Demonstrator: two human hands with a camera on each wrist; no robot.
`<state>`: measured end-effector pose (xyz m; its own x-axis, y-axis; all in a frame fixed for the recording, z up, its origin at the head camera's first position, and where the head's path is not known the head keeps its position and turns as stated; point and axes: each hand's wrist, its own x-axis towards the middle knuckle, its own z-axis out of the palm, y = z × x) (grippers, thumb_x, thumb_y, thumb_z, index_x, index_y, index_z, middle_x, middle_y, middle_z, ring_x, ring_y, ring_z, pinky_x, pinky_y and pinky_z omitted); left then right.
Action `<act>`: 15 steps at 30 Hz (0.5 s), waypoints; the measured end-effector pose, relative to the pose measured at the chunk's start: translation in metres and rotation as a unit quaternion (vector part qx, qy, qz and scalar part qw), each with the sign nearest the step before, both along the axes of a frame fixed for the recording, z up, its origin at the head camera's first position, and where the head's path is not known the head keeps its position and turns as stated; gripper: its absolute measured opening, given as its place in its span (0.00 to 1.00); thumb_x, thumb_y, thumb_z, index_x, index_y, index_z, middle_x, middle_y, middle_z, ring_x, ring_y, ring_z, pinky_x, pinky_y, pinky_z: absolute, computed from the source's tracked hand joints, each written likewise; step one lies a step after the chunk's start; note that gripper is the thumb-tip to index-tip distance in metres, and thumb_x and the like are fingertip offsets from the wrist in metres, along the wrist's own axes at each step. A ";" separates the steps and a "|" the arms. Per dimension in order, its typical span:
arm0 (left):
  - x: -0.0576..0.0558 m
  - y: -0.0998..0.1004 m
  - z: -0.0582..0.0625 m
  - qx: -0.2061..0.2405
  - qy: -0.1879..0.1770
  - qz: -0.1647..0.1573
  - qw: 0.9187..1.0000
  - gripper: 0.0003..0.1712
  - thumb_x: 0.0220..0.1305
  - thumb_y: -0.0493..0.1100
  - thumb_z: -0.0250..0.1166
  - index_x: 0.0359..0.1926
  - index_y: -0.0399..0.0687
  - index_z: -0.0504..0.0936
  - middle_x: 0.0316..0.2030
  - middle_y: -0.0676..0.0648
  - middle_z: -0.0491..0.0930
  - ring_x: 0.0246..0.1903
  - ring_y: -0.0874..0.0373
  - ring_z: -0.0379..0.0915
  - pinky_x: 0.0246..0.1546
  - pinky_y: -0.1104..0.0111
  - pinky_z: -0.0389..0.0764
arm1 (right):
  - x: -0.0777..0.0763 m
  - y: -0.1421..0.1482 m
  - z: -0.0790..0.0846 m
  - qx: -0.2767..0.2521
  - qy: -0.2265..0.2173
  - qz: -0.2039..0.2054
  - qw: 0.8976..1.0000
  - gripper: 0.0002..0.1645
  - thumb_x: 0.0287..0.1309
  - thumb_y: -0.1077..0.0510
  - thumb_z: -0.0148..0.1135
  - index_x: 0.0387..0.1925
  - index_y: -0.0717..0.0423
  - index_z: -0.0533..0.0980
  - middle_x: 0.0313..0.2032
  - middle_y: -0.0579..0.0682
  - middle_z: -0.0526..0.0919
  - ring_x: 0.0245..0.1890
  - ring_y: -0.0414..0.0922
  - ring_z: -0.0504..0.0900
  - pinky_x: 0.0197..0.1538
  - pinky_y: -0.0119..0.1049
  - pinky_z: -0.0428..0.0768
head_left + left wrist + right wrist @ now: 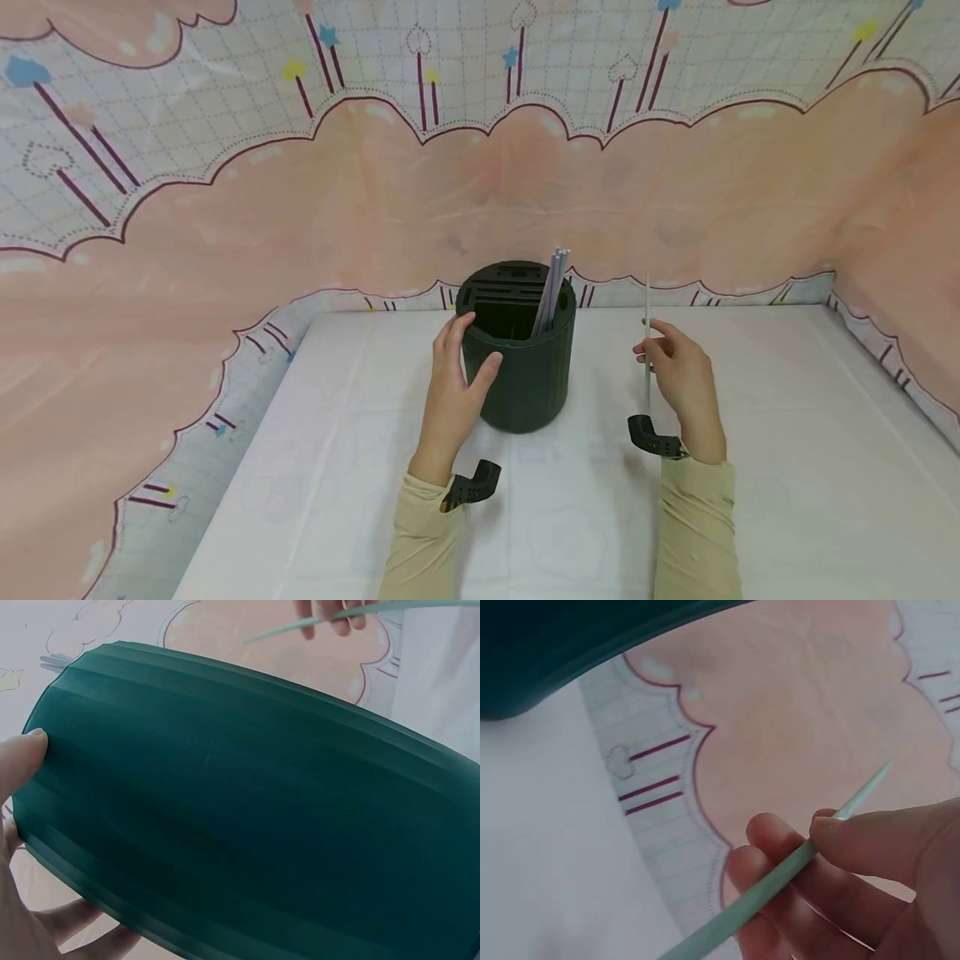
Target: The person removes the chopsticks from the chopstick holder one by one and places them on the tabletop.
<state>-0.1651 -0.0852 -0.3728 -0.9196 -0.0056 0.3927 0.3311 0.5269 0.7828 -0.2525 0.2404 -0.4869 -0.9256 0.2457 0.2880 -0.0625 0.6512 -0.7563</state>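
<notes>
A dark green round holder [522, 379] with a slotted top stands upright on the table. Several thin greyish-lilac sticks [553, 292] lean in its open front section, their ends above the rim. My left hand [454, 392] grips the holder's left side; its thumb [28, 754] lies against the wall near the rim, and the other fingers spread around the side. To the right of the holder and apart from it, my right hand [681, 373] pinches a thin pale green stick [761, 891] between thumb and fingers. In the head view that stick is near vertical.
A white cloth covers the table [360, 467]. Behind it and along both sides hangs a printed curtain [480, 200] in peach and white. Each wrist wears a black camera mount [652, 437].
</notes>
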 end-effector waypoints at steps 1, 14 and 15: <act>-0.001 0.000 0.000 0.000 -0.001 0.000 1.000 0.34 0.58 0.64 0.53 0.63 0.76 0.51 0.65 0.58 0.46 0.63 0.59 0.46 0.56 0.49 0.56 | -0.002 0.000 -0.002 0.007 -0.011 0.003 1.000 0.21 0.61 0.38 0.41 0.57 0.21 0.61 0.32 0.35 0.80 0.30 0.36 0.78 0.28 0.38 0.74; -0.003 0.003 0.001 0.004 -0.002 0.003 1.000 0.34 0.58 0.64 0.52 0.63 0.74 0.52 0.65 0.56 0.46 0.63 0.58 0.47 0.56 0.49 0.56 | 0.043 -0.031 0.072 -0.024 -0.123 0.079 0.989 0.33 0.58 0.64 0.50 0.65 0.58 0.54 0.45 0.58 0.77 0.40 0.50 0.75 0.33 0.34 0.71; -0.002 0.004 0.001 0.005 -0.004 0.002 1.000 0.34 0.58 0.64 0.52 0.63 0.74 0.52 0.65 0.56 0.46 0.63 0.58 0.47 0.56 0.48 0.56 | 0.042 -0.030 0.068 -0.021 -0.127 0.075 0.989 0.32 0.59 0.63 0.51 0.65 0.58 0.55 0.45 0.59 0.77 0.40 0.50 0.75 0.32 0.34 0.71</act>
